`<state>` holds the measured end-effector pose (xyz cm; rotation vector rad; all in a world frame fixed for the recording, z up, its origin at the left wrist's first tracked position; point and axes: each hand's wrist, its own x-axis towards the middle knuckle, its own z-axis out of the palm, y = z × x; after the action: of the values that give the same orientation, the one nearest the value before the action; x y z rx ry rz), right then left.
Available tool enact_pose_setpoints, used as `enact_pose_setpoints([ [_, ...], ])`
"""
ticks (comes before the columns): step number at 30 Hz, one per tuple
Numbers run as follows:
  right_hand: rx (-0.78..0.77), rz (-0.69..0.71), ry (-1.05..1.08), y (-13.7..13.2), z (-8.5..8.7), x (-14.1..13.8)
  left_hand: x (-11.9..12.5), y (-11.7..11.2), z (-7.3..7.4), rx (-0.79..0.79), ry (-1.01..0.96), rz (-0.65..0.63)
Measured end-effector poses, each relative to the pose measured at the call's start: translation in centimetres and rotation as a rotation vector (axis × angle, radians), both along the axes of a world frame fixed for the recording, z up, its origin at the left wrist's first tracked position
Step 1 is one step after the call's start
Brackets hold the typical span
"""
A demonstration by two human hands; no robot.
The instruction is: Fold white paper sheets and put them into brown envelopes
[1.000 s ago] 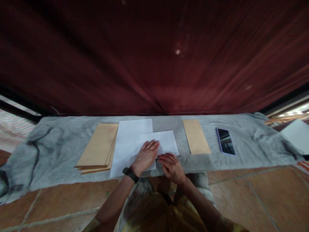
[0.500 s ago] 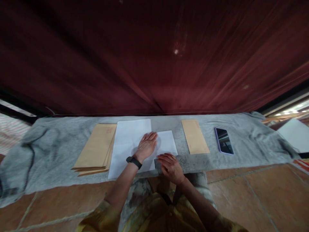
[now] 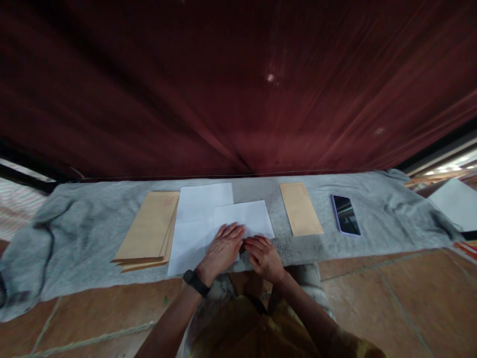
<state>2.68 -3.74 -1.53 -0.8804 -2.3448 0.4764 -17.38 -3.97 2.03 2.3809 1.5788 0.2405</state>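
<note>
A folded white sheet of paper (image 3: 246, 214) lies partly over a larger stack of white paper (image 3: 197, 214). My left hand (image 3: 226, 244), with a dark watch on its wrist, rests palm down on the near part of the folded sheet, fingers stretched out and pointing right. Just right of it, my right hand (image 3: 265, 257) touches the near edge of the same sheet. Its fingers are bent and lie side by side; nothing shows in them, and the thumb is partly tucked under.
Brown envelopes (image 3: 149, 226) lie stacked at the left. A single brown envelope (image 3: 301, 209) and a phone (image 3: 346, 215) lie to the right. All rest on a grey cloth (image 3: 100, 214) covering a narrow bench. A dark red curtain (image 3: 238, 99) hangs behind it.
My left hand has slid toward me, from the middle of the folded sheet to its near edge, uncovering more of it. My right hand has stayed almost still.
</note>
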Motion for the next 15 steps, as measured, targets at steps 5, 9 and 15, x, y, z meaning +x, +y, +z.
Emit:
enact_pose_setpoints([
  [5,0.013,-0.007,0.000,0.0,-0.1,0.0,-0.3,-1.1,-0.3,0.034,-0.003,-0.011],
  [9,0.004,0.001,-0.016,-0.1,-0.1,0.0,-0.7,-0.4,-0.7,0.085,0.038,0.056],
  [15,0.017,-0.003,-0.034,-1.0,-0.2,0.5,-1.1,3.0,-0.9,0.087,0.076,0.138],
])
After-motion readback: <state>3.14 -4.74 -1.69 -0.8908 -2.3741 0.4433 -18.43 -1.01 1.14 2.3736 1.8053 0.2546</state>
